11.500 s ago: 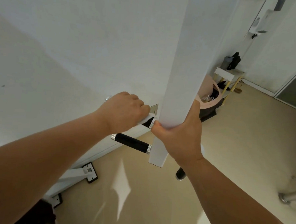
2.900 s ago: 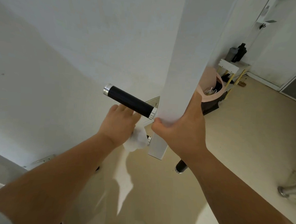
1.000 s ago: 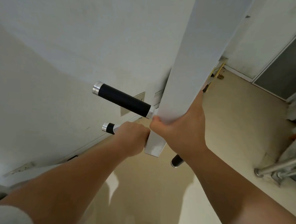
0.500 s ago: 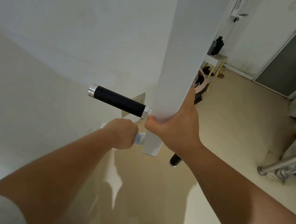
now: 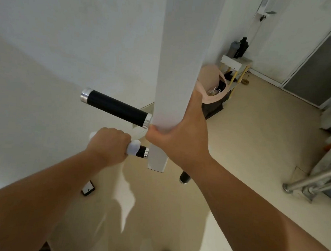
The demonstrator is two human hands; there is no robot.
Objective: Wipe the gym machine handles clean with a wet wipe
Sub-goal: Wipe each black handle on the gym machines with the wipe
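Observation:
A white square machine post (image 5: pixel 183 59) hangs down the middle of the view. Black grips with silver end caps stick out of it. The upper left handle (image 5: pixel 115 108) is bare. My left hand (image 5: pixel 108 145) is closed around the lower left handle (image 5: pixel 141 151), with a white wet wipe (image 5: pixel 133 147) bunched between palm and grip; only a short black stub shows near the post. My right hand (image 5: pixel 177 141) clasps the post's lower end. The tip of a right-side handle (image 5: pixel 184 177) pokes out below my right wrist.
A white wall runs along the left. A bin with a pink liner (image 5: pixel 212 85) stands behind the post, beside a small stool (image 5: pixel 235 65) carrying dark bottles. Metal tubing (image 5: pixel 311 181) lies on the beige floor at the right. A black-and-white frame foot (image 5: pixel 88 187) rests below my left forearm.
My left hand has slid outward along the lower handle, away from the post, uncovering a short black stub beside it. My right hand keeps its hold on the post. The view tilted slightly.

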